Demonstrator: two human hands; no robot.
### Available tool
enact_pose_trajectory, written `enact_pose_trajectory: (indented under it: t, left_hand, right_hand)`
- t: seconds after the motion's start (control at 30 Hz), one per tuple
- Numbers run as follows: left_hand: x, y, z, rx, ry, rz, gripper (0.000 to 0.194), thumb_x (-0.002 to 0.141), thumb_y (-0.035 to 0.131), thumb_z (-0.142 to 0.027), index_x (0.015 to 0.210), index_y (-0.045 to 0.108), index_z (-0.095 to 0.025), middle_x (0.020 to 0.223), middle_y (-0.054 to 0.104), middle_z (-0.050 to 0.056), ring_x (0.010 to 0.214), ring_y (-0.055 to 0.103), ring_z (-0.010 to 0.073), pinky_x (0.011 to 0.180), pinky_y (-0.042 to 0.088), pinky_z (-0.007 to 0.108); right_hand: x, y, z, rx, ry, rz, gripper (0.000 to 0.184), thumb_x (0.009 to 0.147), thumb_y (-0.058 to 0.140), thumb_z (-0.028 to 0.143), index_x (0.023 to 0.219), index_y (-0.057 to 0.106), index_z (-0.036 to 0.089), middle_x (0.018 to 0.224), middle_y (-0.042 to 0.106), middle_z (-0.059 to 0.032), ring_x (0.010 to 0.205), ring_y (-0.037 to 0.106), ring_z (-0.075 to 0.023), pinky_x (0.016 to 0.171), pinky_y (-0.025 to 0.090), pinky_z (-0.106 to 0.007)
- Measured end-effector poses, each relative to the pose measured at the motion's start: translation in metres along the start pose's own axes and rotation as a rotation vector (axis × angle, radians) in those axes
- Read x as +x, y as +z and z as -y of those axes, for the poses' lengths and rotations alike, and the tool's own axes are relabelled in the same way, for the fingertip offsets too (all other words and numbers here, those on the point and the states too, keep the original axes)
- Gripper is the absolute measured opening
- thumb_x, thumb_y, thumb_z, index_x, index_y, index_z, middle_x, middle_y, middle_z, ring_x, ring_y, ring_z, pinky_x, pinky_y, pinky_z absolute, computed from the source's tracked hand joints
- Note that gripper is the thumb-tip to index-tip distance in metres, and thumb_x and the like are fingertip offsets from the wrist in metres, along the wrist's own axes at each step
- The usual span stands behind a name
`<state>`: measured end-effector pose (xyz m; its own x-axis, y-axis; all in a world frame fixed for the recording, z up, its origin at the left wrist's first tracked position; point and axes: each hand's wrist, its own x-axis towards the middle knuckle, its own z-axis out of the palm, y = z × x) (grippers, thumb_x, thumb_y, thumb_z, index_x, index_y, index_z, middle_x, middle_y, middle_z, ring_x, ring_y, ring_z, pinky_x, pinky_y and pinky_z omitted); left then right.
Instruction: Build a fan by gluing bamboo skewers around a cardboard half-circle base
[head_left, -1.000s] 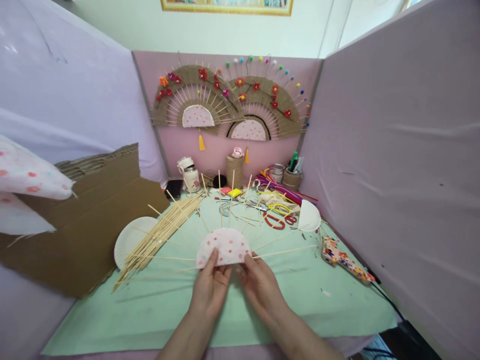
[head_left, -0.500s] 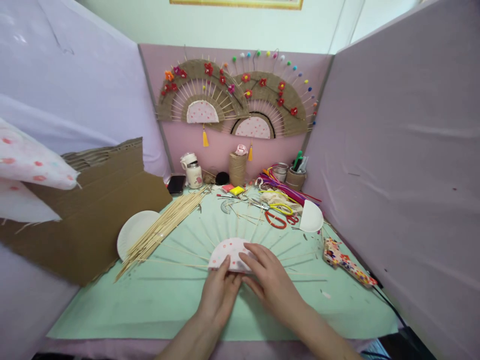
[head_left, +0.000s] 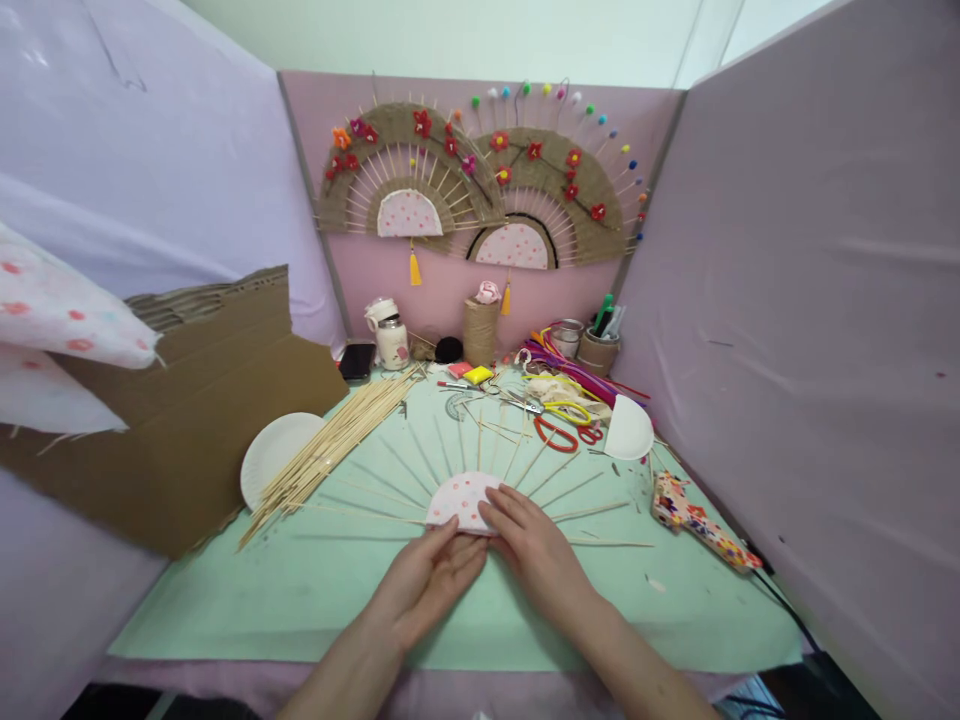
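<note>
A half-round fan base (head_left: 454, 497), covered in white cloth with pink spots, lies in front of me above the green table cover. Thin sticks (head_left: 409, 457) spread out from its curved edge like rays. My left hand (head_left: 431, 577) is closed on the straight lower edge, thumb on top and the other fingers underneath. On the right part of the base, my right hand (head_left: 534, 545) has its fingers laid over the cloth, gripping that end; its thumb is mostly hidden.
A bundle of bamboo sticks (head_left: 330, 455) lies across a white paper plate (head_left: 262, 445) at left, beside cardboard (head_left: 195, 450). Red-handled scissors (head_left: 556, 435), a half plate (head_left: 630, 430) and a patterned glue gun (head_left: 701, 525) lie at right. Two finished fans (head_left: 409, 130) hang behind.
The fan base and its sticks have come down flatter toward the table. My right hand's thumb has moved out of sight, and the whole view has shifted slightly.
</note>
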<state>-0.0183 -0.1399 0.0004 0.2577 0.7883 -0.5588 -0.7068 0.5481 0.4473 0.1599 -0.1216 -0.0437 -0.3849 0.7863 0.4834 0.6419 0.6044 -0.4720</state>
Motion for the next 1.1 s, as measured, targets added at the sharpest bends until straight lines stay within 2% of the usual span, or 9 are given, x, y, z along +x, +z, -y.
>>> enact_pose_trajectory:
  t: [0.13,0.2,0.3,0.37,0.47,0.6,0.73,0.8,1.1]
  left_hand:
    - [-0.032,-0.021,-0.006,0.251,-0.094,0.057,0.025,0.084,0.069,-0.021,0.104,0.07,-0.006,0.117,0.068,0.024,0.114,0.065,0.0295,0.095,0.053,0.033]
    - [-0.046,-0.022,-0.007,0.5,-0.025,0.085,0.028,0.081,0.072,-0.026,0.104,0.073,-0.011,0.119,0.068,0.022,0.112,0.066,0.0299,0.095,0.053,0.035]
    - [-0.051,-0.015,-0.009,0.885,0.374,0.118,0.028,0.074,0.078,-0.025,0.102,0.076,-0.02,0.121,0.069,0.017,0.115,0.064,0.0302,0.106,0.044,0.04]
    - [-0.042,-0.008,-0.012,1.004,0.677,0.165,0.048,0.068,0.082,-0.02,0.114,0.073,-0.025,0.133,0.062,0.012,0.132,0.051,0.0291,0.118,0.026,0.041]
    - [-0.016,-0.003,-0.015,1.118,0.861,0.303,0.075,0.059,0.086,-0.018,0.13,0.063,-0.025,0.148,0.047,0.01,0.145,0.031,0.0283,0.122,0.009,0.04]
    - [0.014,-0.009,-0.014,1.345,0.915,0.355,0.083,0.063,0.084,-0.035,0.139,0.053,-0.022,0.154,0.037,0.014,0.147,0.026,0.0313,0.122,0.009,0.045]
    - [0.023,-0.013,-0.014,1.96,0.731,0.279,0.102,0.074,0.069,-0.054,0.155,0.021,-0.014,0.162,0.01,0.015,0.151,0.007,0.03,0.123,0.009,0.048]
    - [0.023,-0.012,-0.015,2.154,0.664,0.253,0.108,0.076,0.062,-0.061,0.157,0.01,-0.013,0.163,0.001,0.015,0.151,0.001,0.0291,0.123,0.009,0.049]
    - [0.022,-0.01,-0.015,2.241,0.639,0.243,0.109,0.077,0.054,-0.069,0.157,0.006,-0.011,0.163,-0.002,0.013,0.151,-0.002,0.0282,0.123,0.008,0.046]
  right_hand:
    - [-0.005,0.004,0.003,-0.082,0.004,0.036,0.045,0.086,0.058,0.007,0.127,0.064,0.026,0.136,0.06,-0.0113,0.131,0.051,-0.0291,0.106,0.046,-0.051]
    - [-0.006,0.003,0.007,-0.111,0.006,0.048,0.045,0.086,0.058,0.008,0.127,0.064,0.025,0.136,0.06,-0.0119,0.132,0.051,-0.0297,0.107,0.044,-0.053]
    - [-0.004,-0.004,0.016,-0.148,0.004,0.1,0.053,0.084,0.062,0.015,0.137,0.055,0.021,0.145,0.051,-0.0138,0.137,0.043,-0.0313,0.111,0.038,-0.056]
    - [0.001,-0.009,0.022,-0.173,0.0,0.149,0.066,0.083,0.065,0.021,0.146,0.044,0.017,0.153,0.04,-0.0156,0.143,0.035,-0.0318,0.115,0.033,-0.056]
    - [0.01,-0.014,0.025,-0.19,-0.021,0.234,0.083,0.08,0.067,0.024,0.153,0.03,0.014,0.157,0.031,-0.016,0.147,0.026,-0.0306,0.119,0.026,-0.053]
    - [0.017,-0.012,0.022,-0.205,-0.033,0.371,0.085,0.081,0.064,0.031,0.154,0.025,0.01,0.159,0.025,-0.0166,0.149,0.02,-0.0294,0.122,0.018,-0.049]
    - [0.016,-0.007,0.016,-0.252,-0.03,0.509,0.088,0.085,0.057,0.042,0.156,0.017,0.007,0.162,0.012,-0.0154,0.151,0.007,-0.0272,0.124,0.009,-0.046]
    - [0.016,-0.005,0.014,-0.274,-0.029,0.55,0.09,0.085,0.055,0.043,0.156,0.014,0.006,0.163,0.007,-0.0154,0.151,0.003,-0.0267,0.124,0.006,-0.045]
    - [0.016,-0.003,0.011,-0.27,-0.039,0.58,0.097,0.081,0.055,0.044,0.155,0.009,0.003,0.163,0.003,-0.0169,0.151,-0.002,-0.0265,0.124,0.004,-0.043]
